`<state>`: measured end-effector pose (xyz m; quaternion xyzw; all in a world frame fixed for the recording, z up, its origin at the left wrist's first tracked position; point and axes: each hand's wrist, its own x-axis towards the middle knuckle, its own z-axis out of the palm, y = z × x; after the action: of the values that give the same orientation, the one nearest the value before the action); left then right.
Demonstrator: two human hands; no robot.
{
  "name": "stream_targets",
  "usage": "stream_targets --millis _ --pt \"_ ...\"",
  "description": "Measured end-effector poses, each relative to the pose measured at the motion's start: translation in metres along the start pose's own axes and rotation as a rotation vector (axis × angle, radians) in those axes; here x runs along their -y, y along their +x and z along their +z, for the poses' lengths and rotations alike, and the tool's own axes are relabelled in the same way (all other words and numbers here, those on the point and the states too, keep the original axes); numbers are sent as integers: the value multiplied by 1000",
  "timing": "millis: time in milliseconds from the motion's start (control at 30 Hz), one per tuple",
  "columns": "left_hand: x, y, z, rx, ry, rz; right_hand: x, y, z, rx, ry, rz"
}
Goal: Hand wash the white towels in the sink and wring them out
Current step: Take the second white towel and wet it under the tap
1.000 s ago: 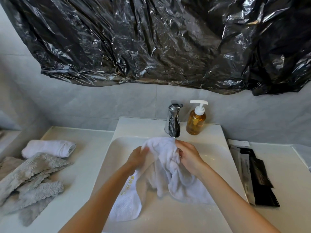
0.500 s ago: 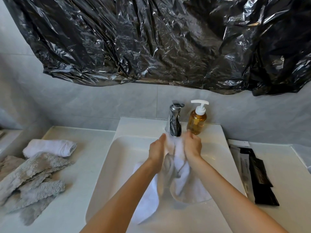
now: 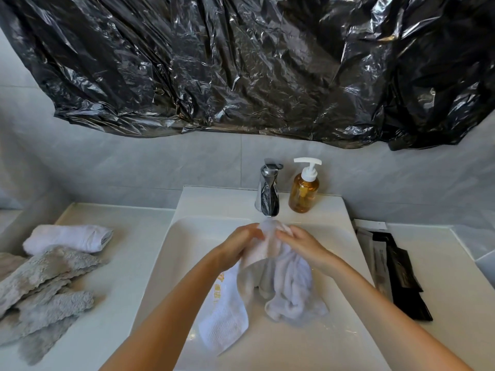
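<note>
Now both hands work one white towel (image 3: 284, 274) over the sink (image 3: 308, 341), directly below the tap (image 3: 267, 191). My left hand (image 3: 238, 247) and right hand (image 3: 302, 243) each have a curled grip on the bunched top of the cloth, fingers closed round it, with the gathered peak showing between them. Half a second ago the two hands were pressed tight together higher up at the spout; a second ago they stood wider apart with the cloth spread between them. They have since dropped a little and parted again, which I read as one stroke of a scrubbing rub, cloth against cloth. The towel's lower part hangs down into the basin, and its textured end with yellow lettering lies against my left forearm. I cannot tell whether water is running. I judge the washing to be in hand and the wringing not yet begun. A folded white towel (image 3: 67, 236) waits on the surface to the left, behind a heap of grey cloths (image 3: 42, 290). An amber soap dispenser (image 3: 304, 188) stands just beside the tap.
</note>
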<state>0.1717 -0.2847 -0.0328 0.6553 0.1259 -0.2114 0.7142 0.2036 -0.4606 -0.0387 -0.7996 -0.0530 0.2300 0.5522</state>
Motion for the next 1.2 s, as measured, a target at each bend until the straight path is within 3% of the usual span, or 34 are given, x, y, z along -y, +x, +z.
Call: stream_targets --millis 100,267,433,533,633,767,833,900,967,1033,1200 --pt "14 -2 -14 52 -16 11 5 -2 -1 -192 22 -58" --pt "37 -16 -16 114 269 -20 23 -12 -5 -221 222 -78" --pt "17 -9 4 -211 298 321 43 -19 -3 -410 451 -108" --pt "10 -3 13 -273 291 433 46 -22 -12 -508 510 -119" --pt "12 5 13 -188 421 346 38 -25 -15 -544 602 -101" --pt "28 -2 -4 43 510 24 28 -21 -13 -561 602 -40" --pt "35 -1 -9 -20 545 -43 25 -18 -14 -563 572 -19" --pt "32 7 -10 -247 397 18 22 -14 -13 -549 554 10" --pt "20 14 -4 -363 38 48 21 -11 -8 -561 467 28" --pt "10 17 6 -321 -224 38 18 -8 0 -588 403 26" --pt "6 15 21 -99 -631 -36 10 -12 32 -477 280 96"
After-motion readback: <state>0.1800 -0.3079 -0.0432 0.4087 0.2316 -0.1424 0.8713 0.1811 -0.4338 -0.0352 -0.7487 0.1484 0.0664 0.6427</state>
